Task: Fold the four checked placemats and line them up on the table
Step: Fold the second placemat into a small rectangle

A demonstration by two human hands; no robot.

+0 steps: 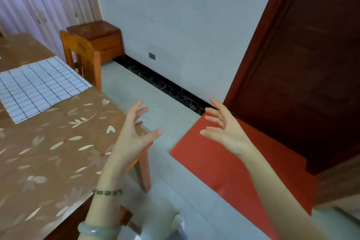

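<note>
Room: white wall, grey floor tiles, dark door (311, 64) at right.
Surface (58, 152): brown flower-print cover, stood at left.
Placemat (39, 85): one in view; lay flat and unfolded on the far part of the surface, one corner near the edge. Other three not in view.
Left hand (134, 132): raised by the surface's corner, fingers spread, held nothing.
Right hand (224, 130): raised over the floor, fingers spread, held nothing.
Risk: glossy cover looked likely to let the placemat slide during folding, skewing the crease or tipping it off the edge.
Surroundings: chair (83, 54) stood just beside the placemat's corner and could crowd a reach there; cabinet (99, 39) behind; red mat (224, 161) on the floor.
</note>
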